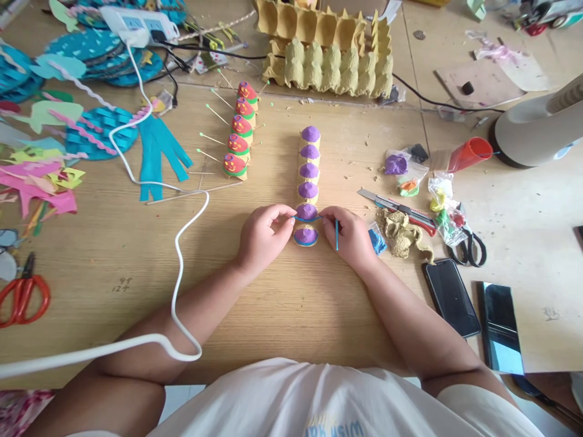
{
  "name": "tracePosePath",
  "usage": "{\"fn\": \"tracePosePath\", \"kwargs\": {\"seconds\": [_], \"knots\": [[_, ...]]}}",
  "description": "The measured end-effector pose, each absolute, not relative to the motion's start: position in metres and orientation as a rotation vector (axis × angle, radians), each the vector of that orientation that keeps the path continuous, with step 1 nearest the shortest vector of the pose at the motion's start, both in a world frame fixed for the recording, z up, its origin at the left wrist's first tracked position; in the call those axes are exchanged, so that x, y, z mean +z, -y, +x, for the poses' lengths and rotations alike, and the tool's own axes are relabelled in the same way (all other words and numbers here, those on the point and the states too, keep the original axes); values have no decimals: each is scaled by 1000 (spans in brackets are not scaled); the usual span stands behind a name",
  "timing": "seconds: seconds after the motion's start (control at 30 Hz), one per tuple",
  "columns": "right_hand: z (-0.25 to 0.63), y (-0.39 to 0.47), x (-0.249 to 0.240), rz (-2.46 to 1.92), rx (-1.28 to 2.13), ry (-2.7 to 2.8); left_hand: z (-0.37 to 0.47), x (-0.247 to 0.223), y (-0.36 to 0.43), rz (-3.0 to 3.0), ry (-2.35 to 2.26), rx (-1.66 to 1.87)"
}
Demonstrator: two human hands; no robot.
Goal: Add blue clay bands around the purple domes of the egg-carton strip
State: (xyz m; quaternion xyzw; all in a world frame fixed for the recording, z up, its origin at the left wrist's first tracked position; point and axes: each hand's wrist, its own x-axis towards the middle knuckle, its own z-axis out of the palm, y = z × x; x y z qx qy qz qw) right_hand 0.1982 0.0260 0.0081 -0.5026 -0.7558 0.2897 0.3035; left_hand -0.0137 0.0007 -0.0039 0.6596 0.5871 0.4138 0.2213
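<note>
A strip of egg-carton cups [308, 172] with purple clay caps runs away from me on the wooden table. The nearest cup has a blue band around its purple cap. Across the second-nearest cup lies a thin blue clay strip [308, 219]. My left hand [269, 235] pinches the strip's left end. On the other side, my right hand [348, 237] pinches it, and a loose length of blue hangs below those fingers. Further left stands a finished-looking row of cups [238, 135] with red smiling caps, green bands and pins sticking out.
Egg cartons [339, 64] lie at the back. On the right are a utility knife [398, 209], black scissors [469, 247], clay packets [447, 209], a red cup [471, 155] and two phones [452, 297]. Orange scissors [23, 294] and a white cable [178, 267] are left.
</note>
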Motion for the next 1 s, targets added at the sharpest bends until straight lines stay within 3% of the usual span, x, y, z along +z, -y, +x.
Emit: {"fn": "tracePosePath", "kwargs": {"seconds": [1.0], "knots": [[195,-28,6,-1383,797,1854,-10,-1,-8,1859,-1648,1149]]}}
